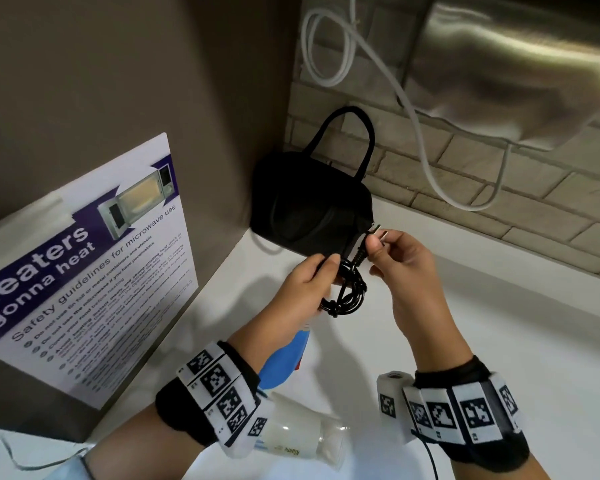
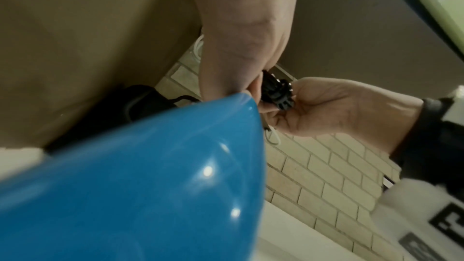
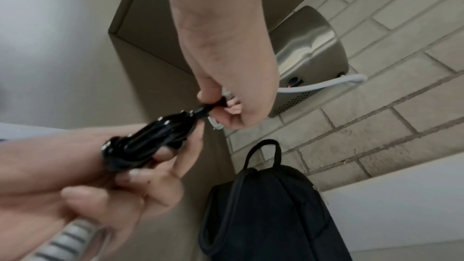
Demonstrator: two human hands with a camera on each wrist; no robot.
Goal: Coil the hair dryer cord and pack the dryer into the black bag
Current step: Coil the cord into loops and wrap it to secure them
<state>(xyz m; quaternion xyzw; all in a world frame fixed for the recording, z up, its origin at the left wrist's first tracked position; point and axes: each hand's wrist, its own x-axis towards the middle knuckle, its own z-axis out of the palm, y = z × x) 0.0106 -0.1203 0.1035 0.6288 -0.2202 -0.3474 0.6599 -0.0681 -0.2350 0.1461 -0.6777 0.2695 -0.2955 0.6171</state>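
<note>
My left hand [image 1: 312, 282] grips a bundle of coiled black cord [image 1: 349, 294] above the white counter. The coil shows too in the right wrist view as glossy loops [image 3: 150, 140] between the left hand's fingers [image 3: 140, 176]. My right hand [image 1: 395, 251] pinches the cord's plug [image 1: 369, 239] just above the coil, its metal prongs sticking out. The blue hair dryer [image 1: 281, 362] lies under my left wrist and fills the left wrist view [image 2: 140, 186]. The black bag [image 1: 309, 206] stands in the corner behind the hands, handles up.
A microwave safety poster [image 1: 84, 268] leans on the left wall. A steel hand dryer [image 1: 520, 67] hangs on the brick wall, with a white cable [image 1: 388, 64] looping below it. A pale bottle [image 1: 302, 441] lies on the white counter [image 1: 499, 306] near my left wrist.
</note>
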